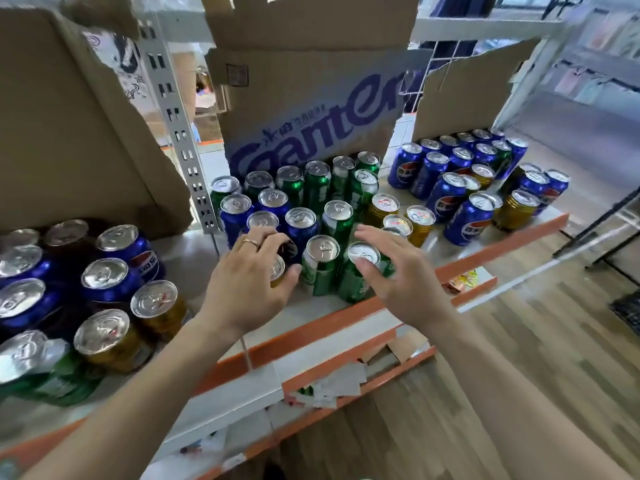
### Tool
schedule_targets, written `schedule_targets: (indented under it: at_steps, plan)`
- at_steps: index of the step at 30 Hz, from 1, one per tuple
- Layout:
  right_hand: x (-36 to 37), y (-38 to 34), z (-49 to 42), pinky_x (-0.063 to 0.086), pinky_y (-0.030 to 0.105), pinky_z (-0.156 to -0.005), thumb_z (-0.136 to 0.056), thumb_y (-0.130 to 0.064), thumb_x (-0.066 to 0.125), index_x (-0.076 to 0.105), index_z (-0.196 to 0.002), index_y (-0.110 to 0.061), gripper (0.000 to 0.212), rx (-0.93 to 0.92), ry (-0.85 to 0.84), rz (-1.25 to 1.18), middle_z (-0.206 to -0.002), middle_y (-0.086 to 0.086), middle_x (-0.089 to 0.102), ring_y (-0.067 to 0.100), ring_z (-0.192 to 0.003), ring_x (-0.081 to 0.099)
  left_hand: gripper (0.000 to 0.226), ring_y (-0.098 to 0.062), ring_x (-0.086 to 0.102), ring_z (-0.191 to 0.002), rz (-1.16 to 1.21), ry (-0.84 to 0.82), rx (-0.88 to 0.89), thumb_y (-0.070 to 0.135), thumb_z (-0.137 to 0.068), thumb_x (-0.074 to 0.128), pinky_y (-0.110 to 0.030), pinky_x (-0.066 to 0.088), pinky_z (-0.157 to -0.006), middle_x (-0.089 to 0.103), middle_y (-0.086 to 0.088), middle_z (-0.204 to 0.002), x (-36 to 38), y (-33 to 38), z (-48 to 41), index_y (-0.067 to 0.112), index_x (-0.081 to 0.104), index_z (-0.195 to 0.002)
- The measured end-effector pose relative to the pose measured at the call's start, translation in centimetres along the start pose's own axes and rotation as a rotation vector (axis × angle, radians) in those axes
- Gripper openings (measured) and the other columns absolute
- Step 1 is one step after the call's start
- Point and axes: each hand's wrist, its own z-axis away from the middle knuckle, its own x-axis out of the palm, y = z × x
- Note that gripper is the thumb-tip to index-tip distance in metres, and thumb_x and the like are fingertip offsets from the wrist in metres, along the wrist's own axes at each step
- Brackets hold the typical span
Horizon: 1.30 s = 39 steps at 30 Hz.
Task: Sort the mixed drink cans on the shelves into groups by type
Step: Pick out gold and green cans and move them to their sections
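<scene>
Mid-sort beside the Ganten box (311, 109), left hand (249, 282) grasps a gold can (277, 270), right hand (401, 271) released over a green can (360, 271), likely gripping next

Wood-plank floor (519, 393), grey perforated shelf upright (176, 133) and torn cardboard dividers (311, 109) in daylight.

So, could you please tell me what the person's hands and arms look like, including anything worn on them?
Both forearms are bare, with no sleeves, gloves or watch in view. The left hand wears a thin band ring on one finger. The right hand shows no jewellery.
</scene>
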Motion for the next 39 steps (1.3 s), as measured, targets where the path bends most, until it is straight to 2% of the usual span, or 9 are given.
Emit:
schedule_targets:
  at_steps: [4,11,17,21,25,29,33,36,39]
  plan:
    - [0.0,0.7,-3.2,0.025,0.001,-0.103,-0.094,-0.017,0.064,0.057,-0.137,-0.017,0.043,-0.007,-0.044,-0.013,-0.136,-0.011,0.054,0.004,-0.131,0.044,0.057,-0.026,0.052,-0.12,-0.039,0.005,-0.086,0.05,-0.087,0.049,-0.043,0.046,-0.096,0.052,-0.002,-0.134,0.3,-0.9,-1.7,0.015,0.056,-0.132]
    - [-0.7,5.1,-9.3,0.044,0.038,-0.104,-0.092,-0.02,0.067,0.059,-0.134,-0.019,0.043,0.062,-0.075,0.074,-0.131,0.003,0.062,0.023,-0.121,0.055,0.06,-0.035,0.048,-0.124,-0.103,-0.028,-0.388,0.049,-0.089,0.061,-0.047,0.04,-0.102,0.044,-0.009,-0.141,1.9,-1.9,-5.2,0.017,0.048,-0.139]
    - [-1.4,10.7,-15.4,0.047,0.048,-0.098,-0.082,-0.042,0.07,0.055,-0.125,-0.018,0.052,0.471,-0.216,0.32,-0.125,0.01,0.062,0.034,-0.115,0.056,0.062,-0.035,0.05,-0.121,-0.023,0.038,-0.562,0.035,-0.084,0.075,-0.046,0.045,-0.096,0.04,-0.01,-0.14,3.8,-0.7,-7.3,0.017,0.046,-0.136]
    - [-0.2,12.7,-17.0,0.037,0.047,-0.103,-0.08,-0.043,0.071,0.053,-0.111,-0.016,0.045,0.506,-0.335,0.413,-0.108,0.009,0.062,0.031,-0.106,0.057,0.054,-0.033,0.049,-0.118,0.016,0.128,-0.586,0.024,-0.081,0.078,-0.038,0.041,-0.097,0.044,-0.011,-0.133,4.2,-0.2,-7.6,0.013,0.052,-0.128]
    - [-1.4,13.2,-17.0,0.05,0.034,-0.077,-0.071,-0.041,0.082,0.058,-0.096,-0.016,0.043,0.445,-0.271,0.251,-0.103,0.01,0.068,0.026,-0.085,0.058,0.056,-0.028,0.051,-0.115,0.068,0.237,-0.611,0.027,-0.077,0.082,-0.033,0.039,-0.099,0.049,-0.01,-0.128,3.3,0.1,-7.3,0.014,0.056,-0.126]
    - [-5.1,11.9,-16.7,0.049,0.031,-0.088,-0.067,-0.041,0.089,0.056,-0.129,-0.01,0.076,0.347,-0.152,0.04,-0.119,0.006,0.065,0.018,-0.1,0.057,0.071,-0.018,0.049,-0.111,0.085,0.332,-0.534,0.032,-0.073,0.087,-0.025,0.039,-0.097,0.05,-0.005,-0.125,-0.1,1.6,-8.2,0.012,0.053,-0.133]
    - [-9.9,9.1,-17.0,0.037,-0.002,-0.06,-0.066,-0.041,0.089,0.05,-0.134,-0.014,0.082,0.237,-0.042,-0.113,-0.111,-0.005,0.055,0.004,-0.089,0.053,0.077,-0.018,0.055,-0.113,0.152,0.354,-0.47,0.037,-0.07,0.088,-0.015,0.037,-0.091,0.055,-0.002,-0.127,-4.0,3.5,-10.4,0.016,0.055,-0.136]
    - [-12.6,6.7,-16.6,0.043,0.0,-0.061,-0.06,-0.035,0.092,0.057,-0.12,-0.014,0.073,0.176,0.031,-0.296,-0.096,-0.011,0.064,-0.004,-0.076,0.063,0.054,0.004,0.062,-0.092,0.321,0.34,-0.375,0.037,-0.071,0.087,-0.001,0.04,-0.072,0.064,0.01,-0.108,-5.8,5.3,-11.6,0.024,0.064,-0.118]
    - [-14.1,5.6,-15.3,0.054,0.017,-0.075,-0.048,-0.038,0.092,0.061,-0.115,-0.012,0.079,0.152,0.059,-0.466,-0.101,0.001,0.072,0.005,-0.086,0.071,0.042,0.01,0.062,-0.084,0.411,0.316,-0.273,0.036,-0.071,0.088,-0.007,0.046,-0.071,0.065,0.016,-0.097,-6.4,7.0,-12.1,0.026,0.067,-0.106]
